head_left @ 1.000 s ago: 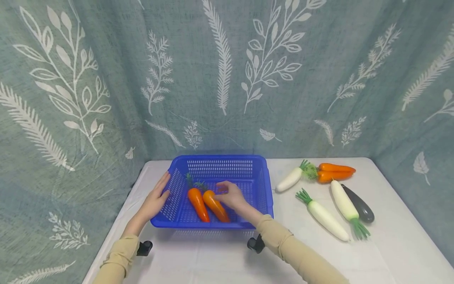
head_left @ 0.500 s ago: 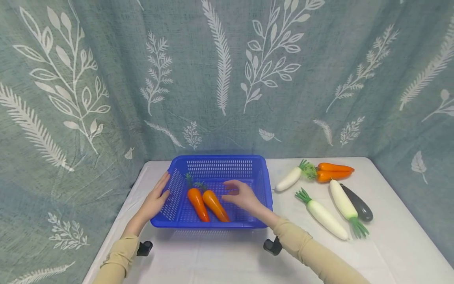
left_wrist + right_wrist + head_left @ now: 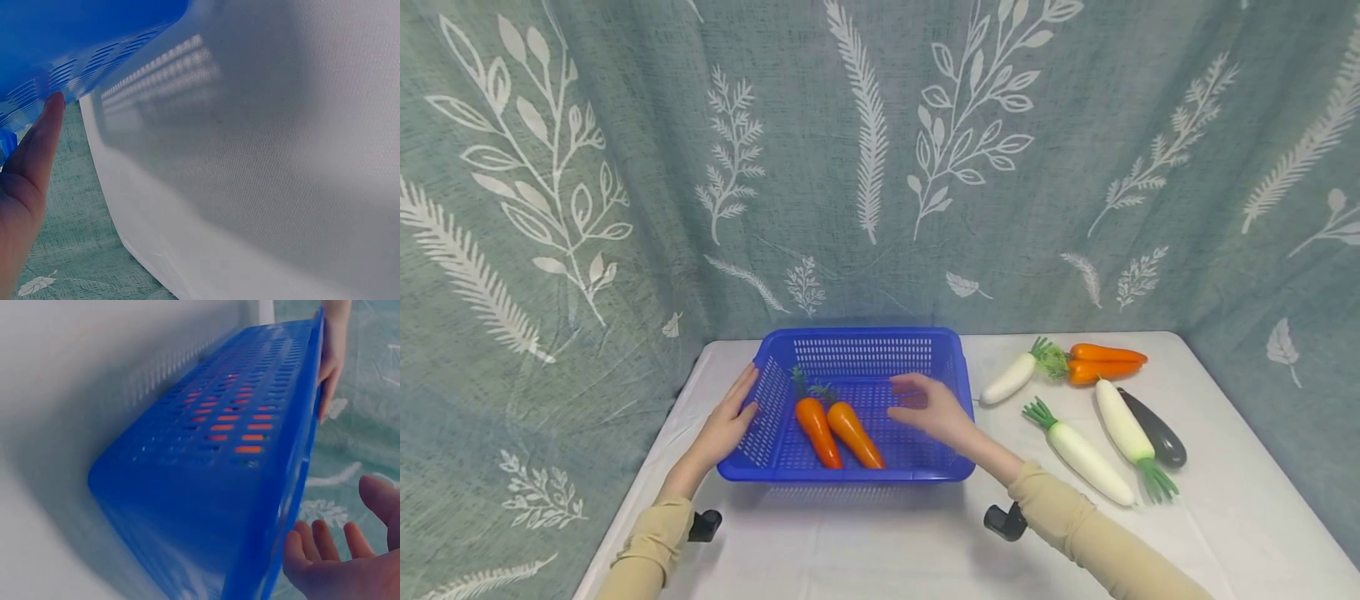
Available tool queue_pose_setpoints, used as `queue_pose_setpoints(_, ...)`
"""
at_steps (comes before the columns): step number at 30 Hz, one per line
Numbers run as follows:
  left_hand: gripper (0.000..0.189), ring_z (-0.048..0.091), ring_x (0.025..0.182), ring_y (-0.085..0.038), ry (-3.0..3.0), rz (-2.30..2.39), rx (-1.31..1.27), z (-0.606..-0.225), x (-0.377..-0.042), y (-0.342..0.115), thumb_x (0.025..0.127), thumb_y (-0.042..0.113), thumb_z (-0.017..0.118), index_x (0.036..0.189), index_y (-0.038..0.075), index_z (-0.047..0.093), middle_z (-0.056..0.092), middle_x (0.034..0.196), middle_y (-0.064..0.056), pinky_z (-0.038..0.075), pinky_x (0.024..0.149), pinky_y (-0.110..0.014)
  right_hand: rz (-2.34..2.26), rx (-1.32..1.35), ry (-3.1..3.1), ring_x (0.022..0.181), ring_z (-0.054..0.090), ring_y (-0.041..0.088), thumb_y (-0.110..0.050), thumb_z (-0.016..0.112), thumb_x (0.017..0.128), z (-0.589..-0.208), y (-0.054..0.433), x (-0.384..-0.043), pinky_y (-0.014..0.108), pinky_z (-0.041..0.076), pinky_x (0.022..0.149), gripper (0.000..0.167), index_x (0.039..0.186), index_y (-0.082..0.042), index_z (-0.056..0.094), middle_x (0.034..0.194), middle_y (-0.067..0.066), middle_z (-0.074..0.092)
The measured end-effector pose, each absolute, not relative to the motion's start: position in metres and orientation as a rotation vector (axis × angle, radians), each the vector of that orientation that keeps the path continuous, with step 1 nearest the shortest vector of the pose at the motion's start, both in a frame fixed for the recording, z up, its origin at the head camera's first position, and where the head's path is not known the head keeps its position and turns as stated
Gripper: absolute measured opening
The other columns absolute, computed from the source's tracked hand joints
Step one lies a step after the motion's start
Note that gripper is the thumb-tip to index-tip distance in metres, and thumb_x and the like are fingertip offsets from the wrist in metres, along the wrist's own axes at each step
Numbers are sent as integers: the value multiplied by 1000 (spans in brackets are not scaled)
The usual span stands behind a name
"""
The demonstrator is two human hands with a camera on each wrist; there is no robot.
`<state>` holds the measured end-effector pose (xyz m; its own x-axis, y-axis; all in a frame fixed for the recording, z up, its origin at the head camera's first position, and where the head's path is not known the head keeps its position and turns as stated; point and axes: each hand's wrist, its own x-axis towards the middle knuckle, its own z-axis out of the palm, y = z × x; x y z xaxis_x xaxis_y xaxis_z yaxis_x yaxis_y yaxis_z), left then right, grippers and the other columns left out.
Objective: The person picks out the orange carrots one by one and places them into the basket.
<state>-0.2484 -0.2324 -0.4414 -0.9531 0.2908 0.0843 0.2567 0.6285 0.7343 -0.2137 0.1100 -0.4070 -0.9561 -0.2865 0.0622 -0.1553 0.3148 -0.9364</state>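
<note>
Two carrots with green tops, a redder one (image 3: 817,432) and a more orange one (image 3: 856,435), lie side by side in the blue plastic basket (image 3: 865,475). My left hand (image 3: 724,429) rests against the basket's left side, its fingers straight along the rim. The left wrist view shows the thumb (image 3: 53,119) touching the slotted wall. Over the right part of the basket hovers my right hand (image 3: 936,410), fingers loosely bent and thumb apart, holding nothing. In the right wrist view the same hand (image 3: 350,565) is close to the basket's rim.
Right of the basket lie a small white radish (image 3: 1011,379), two larger ones (image 3: 1090,462) (image 3: 1126,421), an eggplant (image 3: 1156,429) and a pair of carrots (image 3: 1105,363). They lie on the white table (image 3: 850,550). A patterned green curtain (image 3: 820,167) hangs behind.
My right hand has moved right, away from the more orange carrot, its fingers spread a little wider. The left hand, basket and carrots stay where they were.
</note>
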Motion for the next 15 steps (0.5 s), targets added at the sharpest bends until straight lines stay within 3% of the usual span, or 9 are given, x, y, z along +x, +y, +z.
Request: queue_pose_setpoints(15,54,8,143,-47,2798,1246,458,-440,-248,-231,98,1,37,148,-7,19,9,157,-25,11,115,-63,-1832,-472,2486,119,55,41,-10,66,87,-389,153,-210,47,46,103,47,130,2,51,129,25,57)
